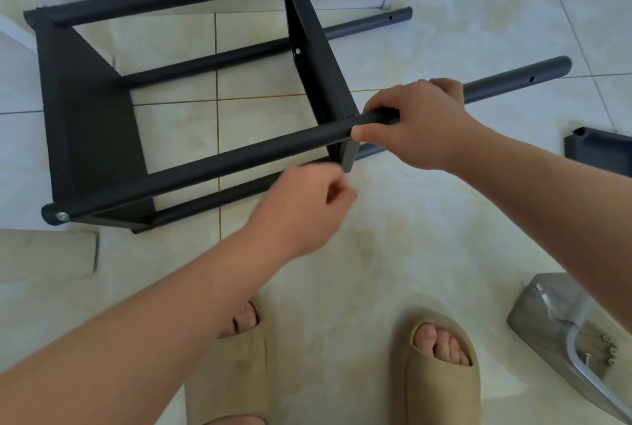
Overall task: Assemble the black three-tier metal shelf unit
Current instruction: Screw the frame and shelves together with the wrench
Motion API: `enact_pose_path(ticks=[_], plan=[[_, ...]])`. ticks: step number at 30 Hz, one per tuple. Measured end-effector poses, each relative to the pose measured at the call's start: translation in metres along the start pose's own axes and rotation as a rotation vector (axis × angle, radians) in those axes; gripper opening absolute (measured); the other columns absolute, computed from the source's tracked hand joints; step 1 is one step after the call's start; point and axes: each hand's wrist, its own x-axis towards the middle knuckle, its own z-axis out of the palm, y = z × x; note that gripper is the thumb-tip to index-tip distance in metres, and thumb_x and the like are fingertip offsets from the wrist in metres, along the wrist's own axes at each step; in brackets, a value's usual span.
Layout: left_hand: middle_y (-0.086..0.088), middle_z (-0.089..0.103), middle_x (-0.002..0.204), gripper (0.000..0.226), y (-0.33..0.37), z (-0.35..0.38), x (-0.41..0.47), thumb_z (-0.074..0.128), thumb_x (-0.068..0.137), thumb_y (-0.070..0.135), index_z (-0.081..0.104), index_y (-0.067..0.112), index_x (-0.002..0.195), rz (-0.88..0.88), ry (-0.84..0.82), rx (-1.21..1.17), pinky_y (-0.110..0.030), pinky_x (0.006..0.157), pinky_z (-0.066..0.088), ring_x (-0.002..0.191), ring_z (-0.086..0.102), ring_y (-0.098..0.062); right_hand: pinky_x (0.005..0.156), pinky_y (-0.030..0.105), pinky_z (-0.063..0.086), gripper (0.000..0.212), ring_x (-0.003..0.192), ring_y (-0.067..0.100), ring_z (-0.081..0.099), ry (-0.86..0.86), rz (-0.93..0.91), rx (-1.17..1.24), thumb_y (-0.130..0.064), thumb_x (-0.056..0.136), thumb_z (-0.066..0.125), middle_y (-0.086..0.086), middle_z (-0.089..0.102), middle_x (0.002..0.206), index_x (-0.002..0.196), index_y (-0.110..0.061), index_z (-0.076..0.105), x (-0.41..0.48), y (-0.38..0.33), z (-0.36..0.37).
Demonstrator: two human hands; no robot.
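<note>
The black shelf unit point(92, 123) lies on its side on the tiled floor, with two shelf panels joined to several round poles. My right hand point(417, 123) grips the nearest upper pole point(222, 161) right where the middle shelf panel point(318, 58) meets it. My left hand point(307, 205) hovers just below that corner with its fingers curled, thumb and forefinger pinched together; I cannot tell whether a small part sits between them. A silver screw head point(62, 216) shows at the pole's left end. The free pole ends point(561, 67) point right.
A loose black shelf panel point(598, 151) lies at the right edge. A clear plastic bag point(561, 329) with screws and a hex key sits at bottom right. A flat cardboard piece point(48, 253) lies at the left. My feet in tan slippers point(441, 366) stand below.
</note>
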Motion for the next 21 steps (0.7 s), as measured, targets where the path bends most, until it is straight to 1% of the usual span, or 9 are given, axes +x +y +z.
enact_pose_path(ticks=[1, 3, 4, 6, 9, 12, 15, 17, 21], plan=[[0.009, 0.068, 0.089, 0.010, -0.014, 0.009, 0.001, 0.058, 0.095, 0.028, 0.067, 0.023, 0.093, -0.064, -0.064, 0.061, -0.038, 0.080, 0.055, 0.085, 0.062, -0.012, 0.114, 0.040, 0.017, 0.030, 0.099, 0.018, 0.051, -0.002, 0.002, 0.001, -0.060, 0.092, 0.058, -0.008, 0.061, 0.075, 0.096, -0.032, 0.068, 0.000, 0.000, 0.000], [0.005, 0.062, 0.124, 0.028, -0.037, 0.019, 0.012, 0.054, 0.098, 0.028, 0.060, 0.024, 0.125, -0.147, -0.091, 0.247, -0.038, 0.099, 0.048, 0.117, 0.054, -0.017, 0.116, 0.041, 0.016, 0.029, 0.098, 0.019, 0.051, -0.001, 0.002, 0.003, -0.059, 0.093, 0.058, -0.009, 0.058, 0.072, 0.095, -0.031, 0.067, 0.000, 0.000, 0.001], [0.002, 0.053, 0.137, 0.039, -0.045, 0.020, 0.019, 0.052, 0.099, 0.029, 0.051, 0.022, 0.137, -0.168, -0.085, 0.334, -0.038, 0.104, 0.043, 0.127, 0.046, -0.021, 0.116, 0.041, 0.016, 0.029, 0.098, 0.019, 0.050, 0.000, 0.001, 0.003, -0.059, 0.093, 0.058, -0.009, 0.059, 0.073, 0.095, -0.031, 0.068, 0.000, 0.001, 0.001], [-0.003, 0.040, 0.150, 0.052, -0.055, 0.024, 0.031, 0.051, 0.099, 0.030, 0.036, 0.019, 0.148, -0.172, -0.064, 0.472, -0.040, 0.110, 0.036, 0.138, 0.034, -0.026, 0.116, 0.041, 0.015, 0.030, 0.101, 0.019, 0.051, 0.006, -0.003, -0.001, -0.059, 0.093, 0.058, -0.007, 0.063, 0.078, 0.096, -0.031, 0.068, -0.001, 0.001, 0.003], [-0.004, 0.029, 0.158, 0.062, -0.065, 0.037, 0.043, 0.053, 0.098, 0.025, 0.025, 0.014, 0.153, -0.177, -0.080, 0.543, -0.039, 0.115, 0.029, 0.144, 0.026, -0.026, 0.116, 0.041, 0.013, 0.030, 0.103, 0.019, 0.049, 0.036, -0.012, -0.009, -0.058, 0.093, 0.058, -0.004, 0.066, 0.086, 0.097, -0.030, 0.069, -0.003, 0.001, 0.004], [-0.004, 0.023, 0.161, 0.070, -0.071, 0.050, 0.043, 0.054, 0.097, 0.021, 0.017, 0.012, 0.156, -0.200, -0.067, 0.573, -0.039, 0.118, 0.022, 0.147, 0.020, -0.027, 0.116, 0.040, 0.012, 0.029, 0.103, 0.018, 0.047, 0.054, -0.020, -0.002, -0.056, 0.094, 0.058, -0.004, 0.064, 0.086, 0.096, -0.030, 0.069, -0.004, 0.001, 0.005], [-0.004, 0.010, 0.164, 0.080, -0.075, 0.059, 0.037, 0.056, 0.096, 0.016, 0.005, 0.014, 0.158, -0.210, -0.064, 0.588, -0.051, 0.123, 0.012, 0.151, 0.007, -0.029, 0.116, 0.040, 0.011, 0.029, 0.106, 0.018, 0.047, 0.055, -0.019, -0.010, -0.056, 0.094, 0.057, -0.005, 0.062, 0.085, 0.097, -0.029, 0.070, -0.006, 0.000, 0.006], [-0.003, 0.002, 0.165, 0.084, -0.078, 0.062, 0.033, 0.054, 0.096, 0.010, -0.001, 0.017, 0.159, -0.235, -0.084, 0.570, -0.060, 0.121, 0.005, 0.153, -0.002, -0.028, 0.116, 0.041, 0.011, 0.031, 0.108, 0.019, 0.047, 0.052, -0.021, -0.026, -0.056, 0.094, 0.056, -0.006, 0.061, 0.087, 0.100, -0.029, 0.069, -0.006, -0.001, 0.007], [0.000, -0.006, 0.165, 0.089, -0.081, 0.064, 0.025, 0.053, 0.094, 0.003, -0.007, 0.020, 0.158, -0.254, -0.095, 0.542, -0.067, 0.117, 0.000, 0.153, -0.011, -0.026, 0.116, 0.040, 0.011, 0.033, 0.113, 0.020, 0.047, 0.050, -0.025, -0.036, -0.058, 0.094, 0.055, -0.006, 0.060, 0.090, 0.104, -0.030, 0.069, -0.009, -0.003, 0.010]])
